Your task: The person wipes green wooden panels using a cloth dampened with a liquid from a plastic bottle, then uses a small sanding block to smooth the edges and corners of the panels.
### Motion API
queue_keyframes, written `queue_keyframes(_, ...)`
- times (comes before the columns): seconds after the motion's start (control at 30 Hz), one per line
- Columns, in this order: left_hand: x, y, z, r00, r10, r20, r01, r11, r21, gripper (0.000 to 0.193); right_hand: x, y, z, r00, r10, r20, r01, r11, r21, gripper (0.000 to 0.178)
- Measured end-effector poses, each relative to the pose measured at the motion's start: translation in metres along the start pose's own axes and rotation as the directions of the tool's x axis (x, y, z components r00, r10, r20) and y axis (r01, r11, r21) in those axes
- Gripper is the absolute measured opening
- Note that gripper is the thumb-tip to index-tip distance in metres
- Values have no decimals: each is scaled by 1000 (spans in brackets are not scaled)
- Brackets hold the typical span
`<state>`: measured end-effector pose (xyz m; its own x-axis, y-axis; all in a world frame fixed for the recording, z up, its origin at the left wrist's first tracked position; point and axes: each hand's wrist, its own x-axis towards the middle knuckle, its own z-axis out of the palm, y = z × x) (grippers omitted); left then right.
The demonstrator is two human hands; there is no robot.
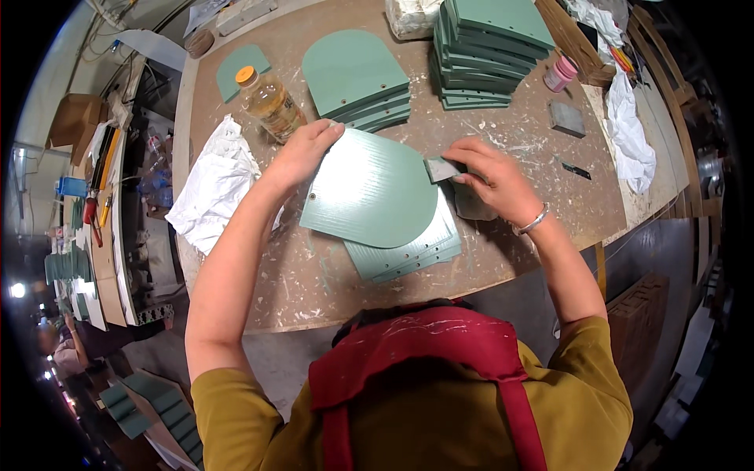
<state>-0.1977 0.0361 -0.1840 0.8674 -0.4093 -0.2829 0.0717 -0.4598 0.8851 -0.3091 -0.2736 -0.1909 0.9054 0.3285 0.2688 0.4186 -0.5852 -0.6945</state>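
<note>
My left hand (298, 159) grips the upper left edge of a green panel (373, 192), which has one rounded end and small holes along its straight end. The panel is held tilted, and light glares off its face. My right hand (496, 179) pinches a small grey folded sheet (442, 169), apparently sandpaper, against the panel's rounded edge on the right. Under the panel lies a small pile of similar green panels (420, 255), partly hidden. A greyish lump (473, 206) sits below my right hand, mostly covered.
Beyond my hands stand a bottle with an orange cap (271, 106), a shorter panel stack (353, 71) and a taller one (487, 59). A white cloth (216, 184) lies left. Rightward are a pink bottle (560, 74), a grey block (567, 118) and a dark blade (577, 170).
</note>
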Motion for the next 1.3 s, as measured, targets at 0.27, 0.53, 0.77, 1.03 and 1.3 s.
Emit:
queue_keyframes(0.27,-2,-17,0,1000,2,1,-2,999,-47,37,-10,-7,2,993,119,8,-119,991,54,40)
queue_keyframes(0.53,-12,-29,6,998,-57,-23,52,982,-180,33,-14,-9,9,983,183,-21,-179,977,113,39)
queue_keyframes(0.77,-8,-29,3,999,-31,-24,28,991,-133,34,10,1,-8,993,19,119,-31,994,103,37)
queue_keyframes(1.03,-8,-23,3,1000,-18,-24,15,993,-116,35,17,-3,-13,983,-12,182,19,999,-35,36)
queue_keyframes(1.3,-11,-23,4,999,-40,-27,37,994,-108,36,13,-4,-11,982,27,188,-25,1000,-11,36)
